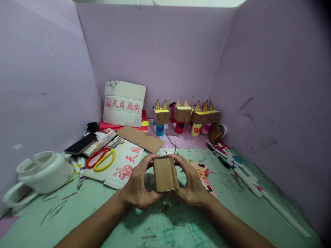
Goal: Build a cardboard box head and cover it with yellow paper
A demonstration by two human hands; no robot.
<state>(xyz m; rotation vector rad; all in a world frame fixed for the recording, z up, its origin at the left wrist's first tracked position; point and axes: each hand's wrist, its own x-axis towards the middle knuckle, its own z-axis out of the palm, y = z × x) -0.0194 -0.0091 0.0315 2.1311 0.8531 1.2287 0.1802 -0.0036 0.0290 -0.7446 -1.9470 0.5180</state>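
A small brown cardboard box (165, 175) is held up over the green tabletop, near the middle of the view. My left hand (138, 182) grips its left side, fingers along the top edge and thumb at the bottom. On the opposite side my right hand (193, 184) holds it in the same way. The corrugated edges show along the top and bottom. Just beyond my left hand, red-and-yellow-handled scissors (106, 155) lie on white printed cardboard (121, 162). A colourful patterned piece (203, 170) lies partly behind my right hand.
Several cardboard animal figures (179, 117) with pointed ears stand at the back. A white teapot (46, 172) sits at the left, near a dark phone (80, 143). Markers (243, 175) lie along the right. A printed white cardboard piece (124, 103) leans on the purple back wall (160, 41).
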